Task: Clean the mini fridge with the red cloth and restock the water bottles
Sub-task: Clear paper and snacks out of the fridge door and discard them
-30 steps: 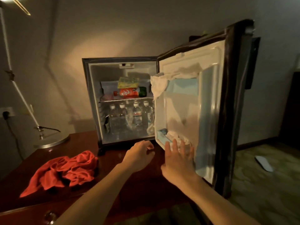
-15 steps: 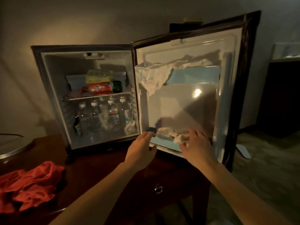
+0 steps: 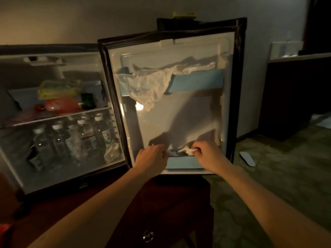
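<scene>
The mini fridge (image 3: 16, 176) stands open on a dark wooden table, its door (image 3: 179, 113) swung wide toward me. Several water bottles (image 3: 84, 138) fill the lower compartment. Both hands reach into the door's bottom blue shelf (image 3: 180, 161). My right hand (image 3: 208, 157) pinches a crumpled white paper (image 3: 187, 150) lying in that shelf. My left hand (image 3: 153, 158) has its fingers curled over the shelf's rim beside more white scraps; what it holds is hidden. Only a sliver of the red cloth (image 3: 4, 228) shows at the left edge.
A white crumpled sheet (image 3: 150, 83) hangs from the door's upper blue shelf. Snack packets (image 3: 59, 97) and a dark can lie on the fridge's upper rack. A drawer pull (image 3: 148, 236) is below. A white slipper (image 3: 247, 158) lies on the carpet at right, near dark furniture.
My view has swung right and closer to the door, pushing the red cloth almost out of sight. Both hands moved into the bottom door shelf, and the right one took hold of white paper.
</scene>
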The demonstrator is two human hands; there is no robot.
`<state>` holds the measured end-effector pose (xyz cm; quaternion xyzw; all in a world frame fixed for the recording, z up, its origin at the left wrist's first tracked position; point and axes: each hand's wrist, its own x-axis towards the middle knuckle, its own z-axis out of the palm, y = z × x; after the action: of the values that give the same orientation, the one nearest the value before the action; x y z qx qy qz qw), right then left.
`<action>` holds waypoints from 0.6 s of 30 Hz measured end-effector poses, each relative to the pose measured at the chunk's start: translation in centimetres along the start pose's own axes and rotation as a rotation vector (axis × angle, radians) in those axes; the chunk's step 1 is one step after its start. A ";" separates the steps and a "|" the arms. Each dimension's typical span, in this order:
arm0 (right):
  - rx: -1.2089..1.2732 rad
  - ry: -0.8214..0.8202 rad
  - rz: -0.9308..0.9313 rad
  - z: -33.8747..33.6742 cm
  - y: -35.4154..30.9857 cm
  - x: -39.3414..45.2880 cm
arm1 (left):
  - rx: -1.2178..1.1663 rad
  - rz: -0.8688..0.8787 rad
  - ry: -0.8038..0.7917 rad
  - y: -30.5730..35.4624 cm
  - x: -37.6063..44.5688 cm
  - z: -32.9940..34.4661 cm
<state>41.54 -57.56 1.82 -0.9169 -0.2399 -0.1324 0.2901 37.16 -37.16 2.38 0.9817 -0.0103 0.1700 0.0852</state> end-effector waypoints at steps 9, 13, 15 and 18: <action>-0.091 -0.119 0.010 -0.1 1.5 2.9 | -0.050 -0.067 -0.226 -0.2 4.2 1.0; -0.108 -0.114 0.014 0.1 1.6 3.3 | 0.005 -0.062 -0.293 0.9 3.6 1.0; -0.120 -0.111 0.014 0.2 1.5 3.2 | 0.019 -0.052 -0.327 1.2 3.6 0.7; -0.069 -0.115 0.031 0.2 1.4 2.7 | 0.017 -0.081 -0.352 1.3 4.1 0.5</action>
<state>44.59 -57.47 2.07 -0.9360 -0.2373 -0.0834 0.2461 41.09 -38.53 3.55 0.9966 0.0159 -0.0081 0.0807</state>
